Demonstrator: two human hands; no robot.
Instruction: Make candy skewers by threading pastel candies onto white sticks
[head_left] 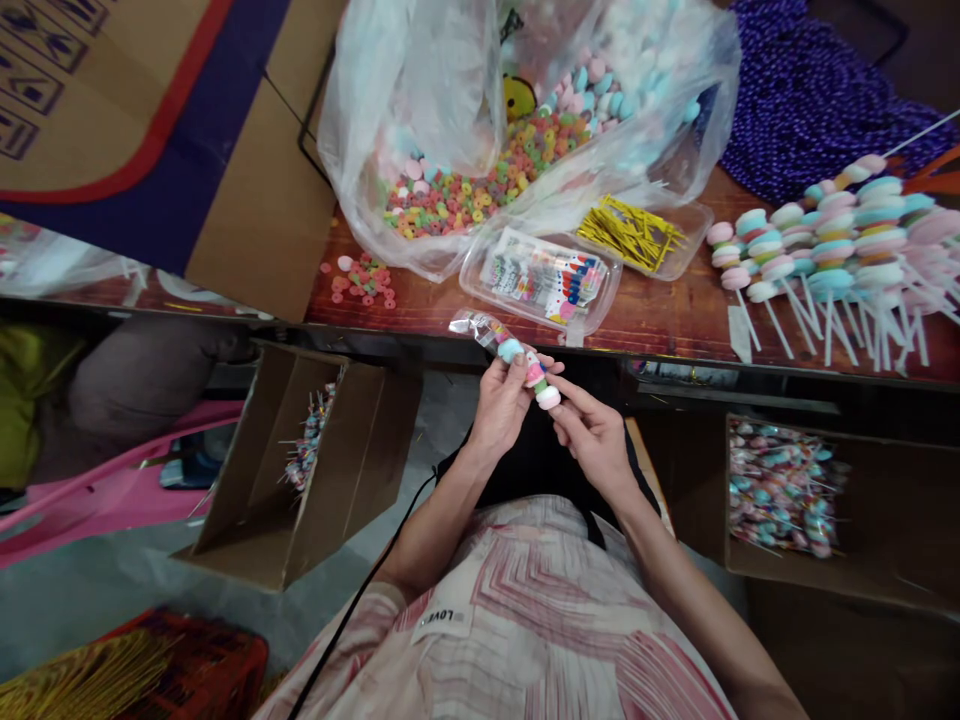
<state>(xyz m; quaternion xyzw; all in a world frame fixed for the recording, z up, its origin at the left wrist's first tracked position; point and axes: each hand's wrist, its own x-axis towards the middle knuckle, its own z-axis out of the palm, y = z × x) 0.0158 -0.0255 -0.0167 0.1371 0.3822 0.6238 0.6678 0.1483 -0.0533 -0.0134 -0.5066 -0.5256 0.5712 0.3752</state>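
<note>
Above my lap, just off the table's front edge, I hold a candy skewer (511, 350) of blue, pink, green and white sweets, tilted down to the right. Clear plastic wrapper (471, 324) sticks out past its upper left end. My left hand (501, 405) is closed round the skewer's middle, thumb on top. At its lower right end, my right hand (596, 440) has thumb and fingers closed about the white marshmallow (548, 398). Nearest on the table is a clear plastic tray (480, 290) holding printed wrappers (544, 272).
Behind are gold twist ties (630, 235) and a plastic bag (349, 130) of gummy rings and marshmallows. Loose gummy rings (367, 282) lie left; stacked candy skewers (832, 245) lie right. A carton (352, 450) and another box (885, 500) hold wrapped candies below.
</note>
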